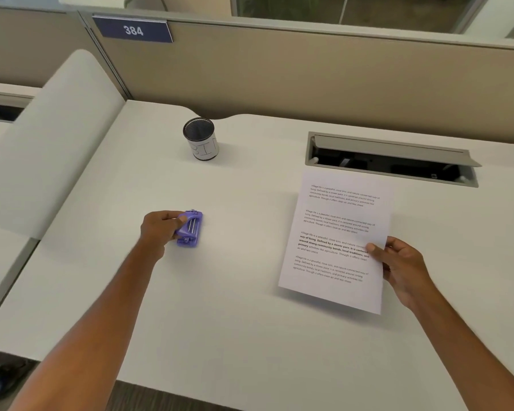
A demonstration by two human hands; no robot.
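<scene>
A small purple hole punch sits on the white desk, left of centre. My left hand grips its left side, thumb on top. A white printed sheet of paper with several paragraphs of text is at the right, its near edge lifted a little off the desk. My right hand pinches the sheet's right edge, thumb on top and fingers underneath.
A black mesh cup with a white label reading "BIN" stands at the back of the desk. An open cable tray is recessed at the back right. Beige partition walls enclose the desk; a rounded white divider stands left.
</scene>
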